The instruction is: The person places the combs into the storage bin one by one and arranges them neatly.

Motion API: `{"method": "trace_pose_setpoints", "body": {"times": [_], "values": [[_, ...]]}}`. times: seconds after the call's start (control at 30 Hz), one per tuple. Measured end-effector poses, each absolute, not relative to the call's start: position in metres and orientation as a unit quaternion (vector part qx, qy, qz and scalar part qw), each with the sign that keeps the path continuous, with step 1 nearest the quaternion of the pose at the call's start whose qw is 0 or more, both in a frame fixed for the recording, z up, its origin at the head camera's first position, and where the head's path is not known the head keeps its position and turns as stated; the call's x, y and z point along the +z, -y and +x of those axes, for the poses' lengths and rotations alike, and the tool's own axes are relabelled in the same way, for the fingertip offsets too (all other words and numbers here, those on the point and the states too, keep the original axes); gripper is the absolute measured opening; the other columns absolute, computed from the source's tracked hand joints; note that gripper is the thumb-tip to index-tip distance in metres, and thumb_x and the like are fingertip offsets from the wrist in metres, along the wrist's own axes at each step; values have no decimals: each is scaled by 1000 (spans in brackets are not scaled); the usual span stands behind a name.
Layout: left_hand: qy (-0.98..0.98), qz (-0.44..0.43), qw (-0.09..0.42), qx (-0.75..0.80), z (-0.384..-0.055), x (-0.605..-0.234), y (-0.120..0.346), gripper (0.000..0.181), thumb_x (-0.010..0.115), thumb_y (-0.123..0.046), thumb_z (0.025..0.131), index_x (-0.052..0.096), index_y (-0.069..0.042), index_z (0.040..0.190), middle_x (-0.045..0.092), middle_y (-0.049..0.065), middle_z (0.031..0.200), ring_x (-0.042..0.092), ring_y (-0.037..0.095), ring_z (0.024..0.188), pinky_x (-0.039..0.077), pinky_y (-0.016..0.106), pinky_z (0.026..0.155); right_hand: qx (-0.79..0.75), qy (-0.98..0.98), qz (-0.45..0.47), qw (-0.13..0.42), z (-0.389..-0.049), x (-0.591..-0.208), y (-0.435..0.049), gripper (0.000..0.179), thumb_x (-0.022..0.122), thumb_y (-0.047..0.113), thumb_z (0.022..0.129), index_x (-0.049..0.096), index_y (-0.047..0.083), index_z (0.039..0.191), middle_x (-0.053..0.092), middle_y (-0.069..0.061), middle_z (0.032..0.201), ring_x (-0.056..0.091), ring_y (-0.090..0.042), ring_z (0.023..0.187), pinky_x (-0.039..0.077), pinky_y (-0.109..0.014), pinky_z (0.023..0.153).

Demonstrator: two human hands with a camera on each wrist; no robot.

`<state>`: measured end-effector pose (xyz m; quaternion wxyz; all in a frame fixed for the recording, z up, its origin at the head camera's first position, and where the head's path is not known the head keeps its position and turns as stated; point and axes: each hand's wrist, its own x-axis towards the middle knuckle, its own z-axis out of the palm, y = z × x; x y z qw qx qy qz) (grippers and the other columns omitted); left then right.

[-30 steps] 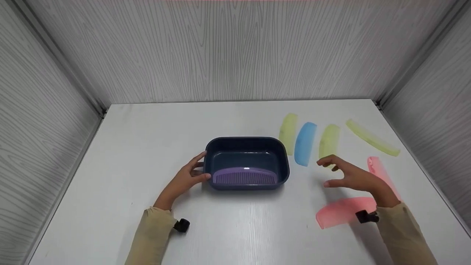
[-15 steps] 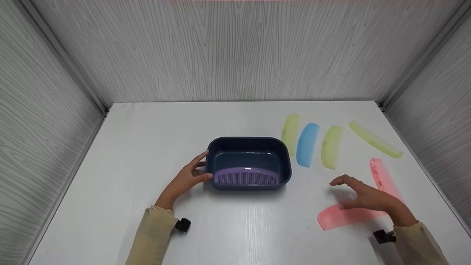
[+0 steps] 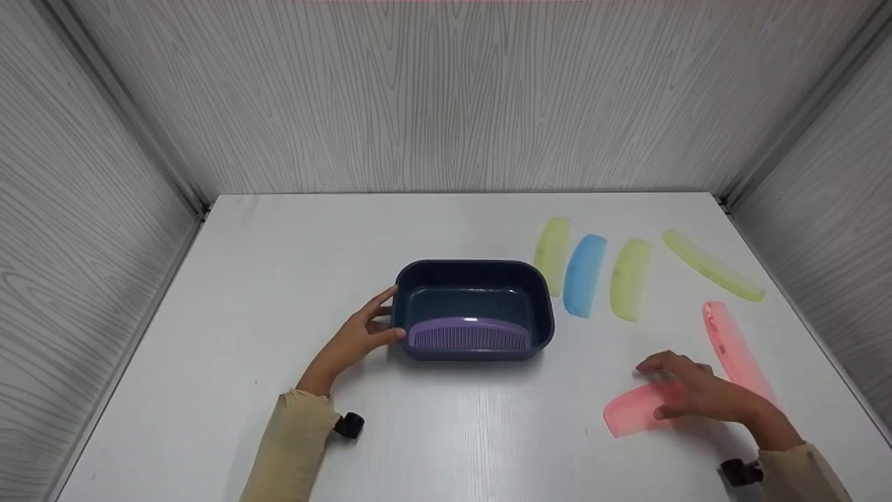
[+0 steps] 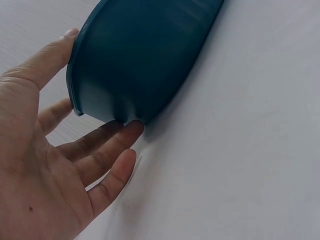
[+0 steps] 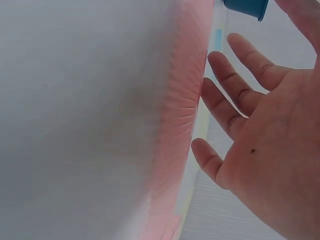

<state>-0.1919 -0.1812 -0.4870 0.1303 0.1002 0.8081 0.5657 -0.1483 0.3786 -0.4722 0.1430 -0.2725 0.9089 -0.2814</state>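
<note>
Smooth navy basin, its end touched by spread left hand; across white tabletop, empty, splayed right hand over toothed pink comb.

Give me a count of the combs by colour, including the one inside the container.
Yellow-green combs: 3
Pink combs: 2
Blue comb: 1
Purple comb, inside the container: 1
Total: 7
</note>
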Motion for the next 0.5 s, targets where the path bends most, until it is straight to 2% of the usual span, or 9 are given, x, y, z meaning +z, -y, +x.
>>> {"method": "trace_pose_setpoints", "body": {"times": [0.17,0.4,0.5], "values": [[-808,102,131,566,-192,-488,180,84,74,-35,85,25,-33,153,37,21,150,54,35,125,44,47,102,-253,-922,-264,123,-144,-475,-383,55,79,37,77,55,21,124,53,2,125,43,-3,111,31,-44,80],[-808,99,133,565,-191,-486,181,84,74,-33,86,25,-33,153,37,20,151,53,35,126,43,48,102,-209,-939,-247,119,-139,-476,-382,59,81,46,71,58,21,119,52,-6,126,43,-30,116,32,-53,81],[-810,99,132,563,-190,-485,181,83,74,-34,86,25,-33,153,37,20,151,53,36,126,43,49,102,-209,-938,-245,130,-139,-475,-381,60,81,48,71,57,21,119,50,-9,127,42,-34,115,31,-53,81]]}}
